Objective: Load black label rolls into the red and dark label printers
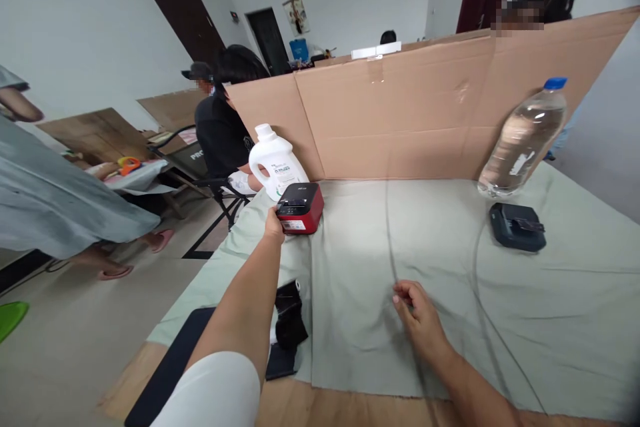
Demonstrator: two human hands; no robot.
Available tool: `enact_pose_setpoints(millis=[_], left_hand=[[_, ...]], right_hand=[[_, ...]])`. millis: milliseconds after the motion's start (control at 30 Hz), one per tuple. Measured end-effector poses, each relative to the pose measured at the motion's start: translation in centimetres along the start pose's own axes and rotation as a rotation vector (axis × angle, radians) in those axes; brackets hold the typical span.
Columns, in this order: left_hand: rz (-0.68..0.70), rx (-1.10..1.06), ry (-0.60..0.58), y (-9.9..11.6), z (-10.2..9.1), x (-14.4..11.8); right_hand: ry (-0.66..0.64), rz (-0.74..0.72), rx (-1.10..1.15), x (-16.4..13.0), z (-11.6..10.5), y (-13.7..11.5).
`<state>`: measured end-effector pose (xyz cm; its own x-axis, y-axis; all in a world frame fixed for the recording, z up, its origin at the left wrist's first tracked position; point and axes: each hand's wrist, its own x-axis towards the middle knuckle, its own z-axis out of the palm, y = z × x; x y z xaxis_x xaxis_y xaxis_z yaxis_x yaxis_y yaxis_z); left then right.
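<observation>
My left hand reaches out over the left side of the table and grips a small boxy printer, red with a glossy black top and a white label. Right behind the printer stands a white handled jug. My right hand is low over the middle of the cloth, fingers curled and thumb near the fingertips. A thin dark cable, blurred, passes at those fingertips and appears pinched there. Below my left forearm lie a crumpled black wrapper and a dark flat piece.
A cardboard panel walls off the back of the cloth-covered table. At right stand a large water bottle and a dark boxy device; another cable curves nearby. Seated people are beyond the panel, and a person stands at left.
</observation>
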<state>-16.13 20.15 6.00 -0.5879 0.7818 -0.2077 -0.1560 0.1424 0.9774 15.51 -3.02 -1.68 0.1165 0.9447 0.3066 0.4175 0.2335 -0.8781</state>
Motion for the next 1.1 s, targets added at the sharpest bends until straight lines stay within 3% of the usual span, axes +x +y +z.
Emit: enact_pose_setpoints(millis=[167, 300, 433, 600, 733, 833, 900, 933, 1000, 1100], left_hand=[[0.209, 0.197, 0.161, 1.1, -0.9, -0.9], [0.416, 0.264, 0.189, 0.5, 0.3, -5.2], [0.552, 0.232, -0.032, -4.6, 3.0, -12.8], [0.533, 0.145, -0.256, -12.0, 4.4, -21.3], [0.498, 0.105, -0.359, -13.4, 3.3, -23.2], [0.418, 0.068, -0.423, -13.1, 2.5, -22.8], [0.364, 0.051, -0.458, -13.0, 2.3, -22.4], [0.354, 0.054, -0.475, -13.1, 2.4, -22.2], [0.375, 0.080, -0.512, -13.2, 2.5, -21.9], [0.402, 0.106, -0.565, -13.6, 2.7, -21.7]], right_hand=[[-0.030, -0.020, -0.054, 0.0, 0.2, 0.2], [-0.054, 0.002, -0.038, 0.1, 0.3, 0.2], [-0.046, 0.030, -0.003, 0.5, 0.0, -0.1], [-0.032, 0.040, 0.027, 0.4, -0.1, -0.9], [-0.072, 0.110, 0.106, -2.3, 0.8, -1.8], [-0.276, 0.008, 0.079, -3.5, 0.4, -1.8], [-0.331, -0.110, -0.025, -2.0, -1.3, -0.8], [-0.275, -0.167, -0.124, -0.4, -2.8, -0.1], [-0.065, -0.239, -0.394, 3.8, -6.6, 1.9], [0.224, -0.109, -0.785, 10.5, -13.3, 5.1]])
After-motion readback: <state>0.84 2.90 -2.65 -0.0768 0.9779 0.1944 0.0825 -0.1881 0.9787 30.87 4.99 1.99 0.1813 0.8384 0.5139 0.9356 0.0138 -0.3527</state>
